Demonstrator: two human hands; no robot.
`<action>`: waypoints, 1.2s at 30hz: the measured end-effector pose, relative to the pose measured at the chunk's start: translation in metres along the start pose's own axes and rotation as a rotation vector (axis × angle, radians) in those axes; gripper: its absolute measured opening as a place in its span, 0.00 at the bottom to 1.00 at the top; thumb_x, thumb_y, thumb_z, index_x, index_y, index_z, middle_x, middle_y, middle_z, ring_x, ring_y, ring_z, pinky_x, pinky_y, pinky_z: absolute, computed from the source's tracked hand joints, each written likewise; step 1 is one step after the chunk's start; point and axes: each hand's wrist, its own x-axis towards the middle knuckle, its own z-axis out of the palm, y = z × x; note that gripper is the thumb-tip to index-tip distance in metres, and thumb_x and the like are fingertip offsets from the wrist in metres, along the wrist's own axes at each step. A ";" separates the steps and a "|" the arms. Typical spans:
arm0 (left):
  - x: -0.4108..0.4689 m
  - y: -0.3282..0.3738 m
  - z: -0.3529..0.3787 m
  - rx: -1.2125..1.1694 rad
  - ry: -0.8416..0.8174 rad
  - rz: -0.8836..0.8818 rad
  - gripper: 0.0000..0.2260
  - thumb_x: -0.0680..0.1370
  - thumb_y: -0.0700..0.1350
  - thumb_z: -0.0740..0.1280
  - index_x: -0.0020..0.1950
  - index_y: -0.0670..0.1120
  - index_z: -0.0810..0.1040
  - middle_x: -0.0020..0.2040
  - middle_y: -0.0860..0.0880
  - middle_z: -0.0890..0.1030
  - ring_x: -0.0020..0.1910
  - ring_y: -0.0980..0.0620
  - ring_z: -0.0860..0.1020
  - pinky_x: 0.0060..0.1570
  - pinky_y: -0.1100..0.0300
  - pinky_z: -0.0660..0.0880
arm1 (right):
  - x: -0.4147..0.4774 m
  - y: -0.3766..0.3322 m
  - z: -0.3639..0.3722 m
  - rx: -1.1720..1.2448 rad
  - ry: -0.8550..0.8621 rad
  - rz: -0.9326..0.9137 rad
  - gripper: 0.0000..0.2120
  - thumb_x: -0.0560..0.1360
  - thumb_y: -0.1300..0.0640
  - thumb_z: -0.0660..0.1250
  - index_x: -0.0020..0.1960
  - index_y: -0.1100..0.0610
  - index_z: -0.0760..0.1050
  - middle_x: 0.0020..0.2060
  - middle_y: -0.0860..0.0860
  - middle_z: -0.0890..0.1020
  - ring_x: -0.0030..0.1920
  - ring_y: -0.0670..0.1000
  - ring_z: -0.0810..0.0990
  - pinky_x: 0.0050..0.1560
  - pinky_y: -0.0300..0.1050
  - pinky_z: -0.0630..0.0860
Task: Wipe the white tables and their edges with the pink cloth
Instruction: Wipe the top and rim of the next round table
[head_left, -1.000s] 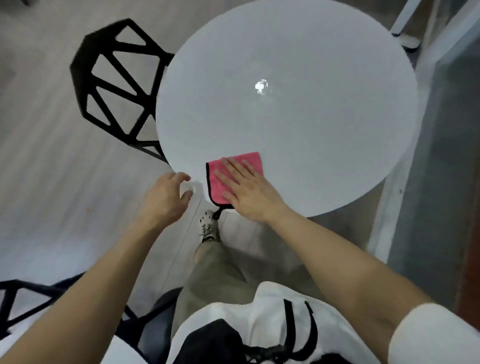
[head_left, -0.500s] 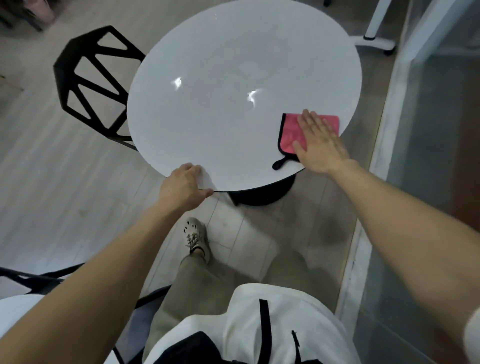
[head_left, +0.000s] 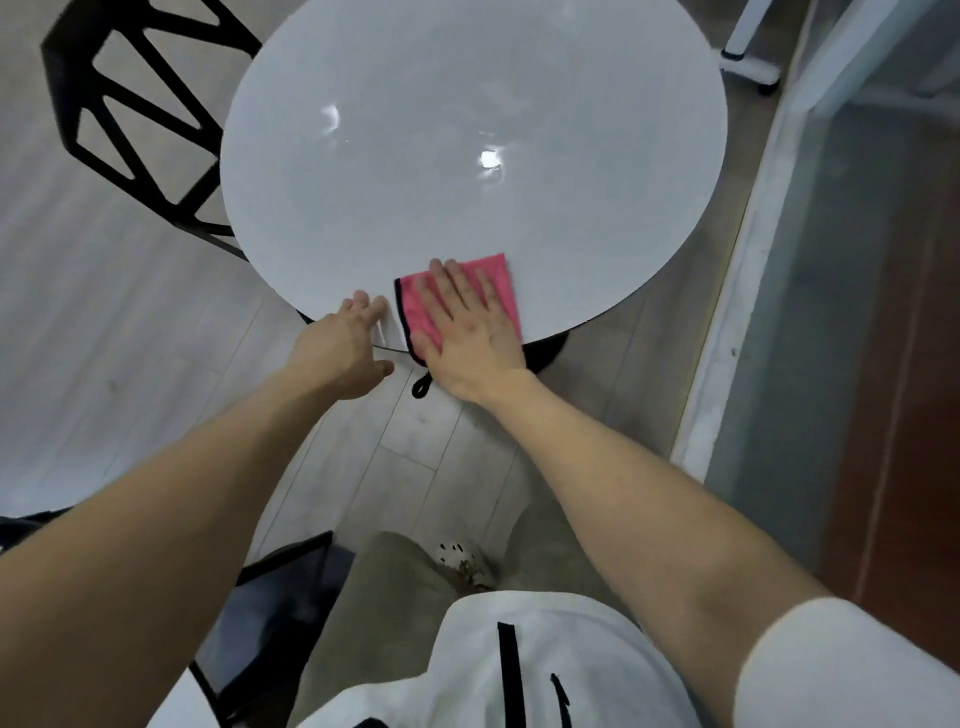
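My left hand (head_left: 343, 348) rested on the near rim of the white table (head_left: 467, 130), fingers nearly straight on top, holding nothing, thumb dropped below the edge. Just right of it the pink cloth (head_left: 413, 306) lay flat at that rim, its black loop (head_left: 421, 387) hanging off. I judged it light, soft and apt to bunch on the glossy top, so better driven by a broad press than a pinch. My right hand (head_left: 472, 332) lay spread flat on it, fingers apart, pointing far.
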 end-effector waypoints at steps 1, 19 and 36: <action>0.001 0.000 -0.002 0.004 -0.007 0.009 0.36 0.81 0.55 0.74 0.83 0.48 0.62 0.81 0.44 0.65 0.68 0.37 0.77 0.63 0.43 0.77 | -0.004 0.001 0.000 0.001 -0.012 -0.056 0.34 0.86 0.38 0.44 0.89 0.52 0.49 0.88 0.53 0.49 0.88 0.54 0.45 0.86 0.59 0.43; -0.004 -0.008 0.003 -0.015 0.063 0.060 0.28 0.81 0.49 0.70 0.79 0.49 0.64 0.66 0.49 0.71 0.50 0.42 0.76 0.43 0.46 0.75 | 0.019 -0.048 0.009 0.019 0.035 0.019 0.32 0.86 0.40 0.51 0.88 0.47 0.54 0.87 0.57 0.52 0.87 0.58 0.48 0.85 0.63 0.43; -0.008 0.009 -0.004 -0.014 0.040 -0.073 0.33 0.83 0.52 0.73 0.85 0.53 0.63 0.85 0.48 0.64 0.75 0.36 0.74 0.73 0.42 0.73 | 0.049 0.045 -0.017 0.097 -0.027 0.086 0.37 0.84 0.44 0.48 0.89 0.54 0.43 0.87 0.61 0.44 0.87 0.62 0.40 0.84 0.68 0.38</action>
